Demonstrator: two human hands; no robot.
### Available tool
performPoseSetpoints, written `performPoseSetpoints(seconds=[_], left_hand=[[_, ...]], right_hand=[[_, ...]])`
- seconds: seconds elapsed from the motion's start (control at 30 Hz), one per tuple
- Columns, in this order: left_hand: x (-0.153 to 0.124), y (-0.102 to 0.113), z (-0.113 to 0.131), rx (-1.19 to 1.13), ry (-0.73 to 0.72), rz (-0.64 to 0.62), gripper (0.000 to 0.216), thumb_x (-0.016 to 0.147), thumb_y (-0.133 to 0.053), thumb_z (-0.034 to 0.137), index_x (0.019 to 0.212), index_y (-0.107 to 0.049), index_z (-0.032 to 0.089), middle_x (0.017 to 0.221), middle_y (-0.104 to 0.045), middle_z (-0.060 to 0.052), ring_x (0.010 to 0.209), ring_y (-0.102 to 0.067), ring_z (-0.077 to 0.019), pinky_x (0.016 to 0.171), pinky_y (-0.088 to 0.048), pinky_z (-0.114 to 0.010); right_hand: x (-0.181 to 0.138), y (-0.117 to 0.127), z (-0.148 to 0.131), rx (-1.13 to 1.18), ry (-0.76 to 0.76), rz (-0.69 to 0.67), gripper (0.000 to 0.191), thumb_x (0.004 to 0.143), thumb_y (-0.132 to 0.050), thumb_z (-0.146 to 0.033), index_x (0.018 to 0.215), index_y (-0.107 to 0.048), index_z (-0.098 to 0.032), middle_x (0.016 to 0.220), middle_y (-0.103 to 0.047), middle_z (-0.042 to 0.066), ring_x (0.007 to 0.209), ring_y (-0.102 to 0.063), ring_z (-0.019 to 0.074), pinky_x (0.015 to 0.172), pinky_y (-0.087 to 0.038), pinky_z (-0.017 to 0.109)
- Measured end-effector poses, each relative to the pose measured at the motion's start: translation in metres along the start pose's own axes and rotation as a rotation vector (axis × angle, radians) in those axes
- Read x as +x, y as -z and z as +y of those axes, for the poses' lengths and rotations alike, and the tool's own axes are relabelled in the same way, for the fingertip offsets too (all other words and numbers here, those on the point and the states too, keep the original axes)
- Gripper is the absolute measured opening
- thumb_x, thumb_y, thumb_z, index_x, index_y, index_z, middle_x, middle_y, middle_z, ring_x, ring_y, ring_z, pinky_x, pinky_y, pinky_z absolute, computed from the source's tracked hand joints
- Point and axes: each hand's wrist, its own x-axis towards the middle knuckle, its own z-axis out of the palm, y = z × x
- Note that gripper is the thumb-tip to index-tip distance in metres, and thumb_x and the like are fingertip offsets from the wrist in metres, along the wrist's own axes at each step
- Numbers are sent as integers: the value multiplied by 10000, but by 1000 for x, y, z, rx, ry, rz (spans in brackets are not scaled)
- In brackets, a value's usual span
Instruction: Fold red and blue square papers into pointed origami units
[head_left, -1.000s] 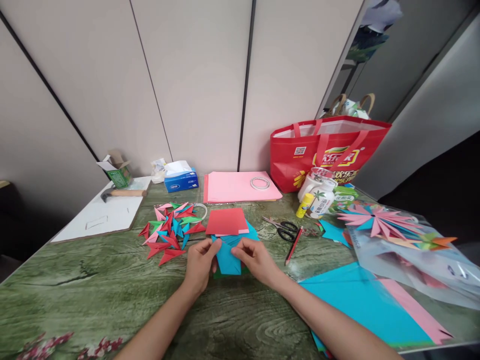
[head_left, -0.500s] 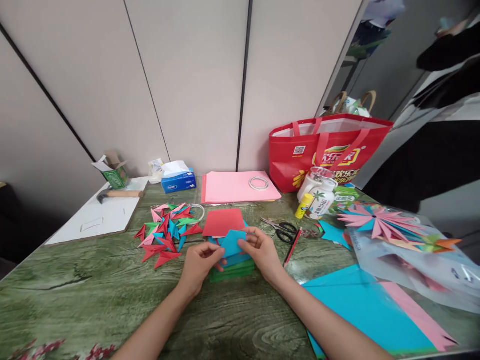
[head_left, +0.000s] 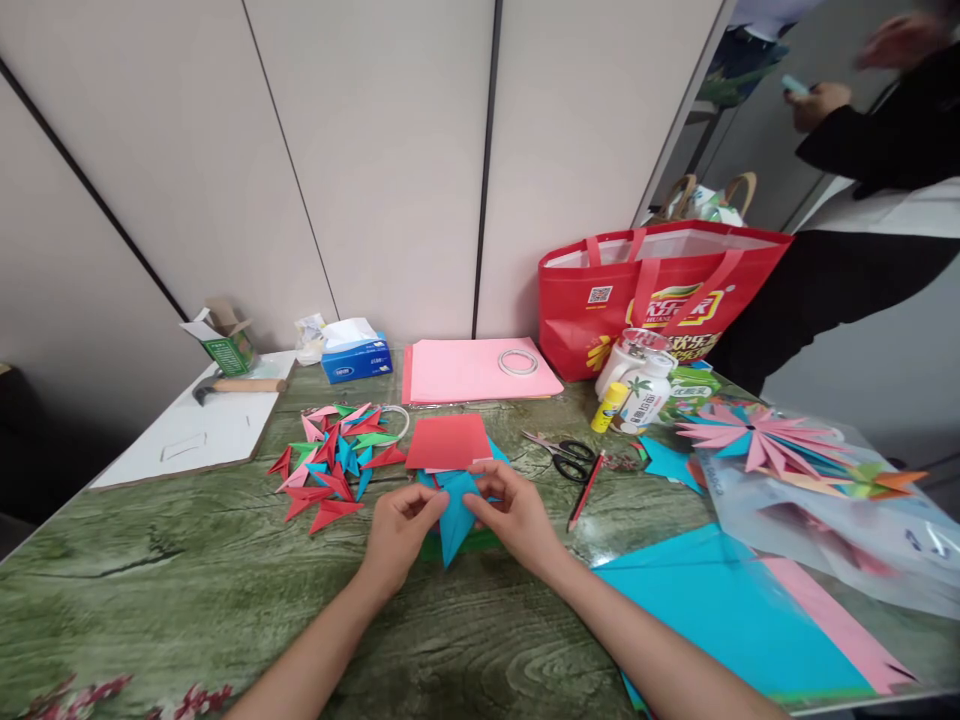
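A folded piece of blue paper (head_left: 455, 520), its pointed end towards me, is pinched between my two hands. My left hand (head_left: 401, 530) grips its left edge with thumb and fingers, while my right hand (head_left: 517, 510) grips the right edge. Just behind it lies a red paper square (head_left: 448, 442) on other coloured sheets. Green paper (head_left: 480, 542) shows partly under my hands; the rest of that pile is hidden. To the left is a heap of small folded paper pieces (head_left: 337, 460) in red, pink, green and blue.
Scissors (head_left: 566, 458) and a pencil (head_left: 586, 492) lie right of my hands, near a glue stick (head_left: 610, 407) and a white bottle (head_left: 645, 393). Behind stand a red bag (head_left: 577, 310), pink sheets (head_left: 457, 370) and a tissue box (head_left: 356, 360). Blue sheets (head_left: 742, 610) lie front right. A person (head_left: 885, 140) stands beyond.
The blue paper between my hands has turned, so its long point now faces me rather than away. The person at the back right has shifted, and a hand holding something shows there.
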Motion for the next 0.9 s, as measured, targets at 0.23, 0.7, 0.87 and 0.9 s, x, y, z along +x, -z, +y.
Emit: performPoseSetpoints(seconds=[0.23,0.7,0.87,0.9], left_hand=[[2,-3,4,-112,37,51,186,650,-641,300,767,-588,165,686,-617,-5,640,-560,-142,581,-439,-221],[1,-3,11,-16,35,140,149,551,-708,246,672,-690,162,561,-613,4,455,-537,-132,447,-447,-233],[-2,-3,10,112,-143,150,82,643,-655,245,692,-700,196,633,-608,-6,503,-547,-131,492,-441,-235],[-3,-2,10,158,-187,147,79,663,-642,241,705,-699,205,664,-618,-11,548,-562,-141,524,-449,-240]], right_hand=[[2,3,3,-63,46,56,133,647,-634,-236,725,-563,-156,650,-537,-7,594,-501,109,518,-422,213],[1,4,0,-77,29,79,145,614,-673,-237,745,-686,-175,598,-602,-3,536,-503,118,494,-397,229],[0,5,-2,-148,52,88,172,630,-666,-243,787,-694,-180,593,-612,1,531,-513,127,493,-404,234],[-1,5,-3,-183,75,92,168,639,-660,-245,791,-694,-184,606,-621,5,540,-522,131,503,-413,238]])
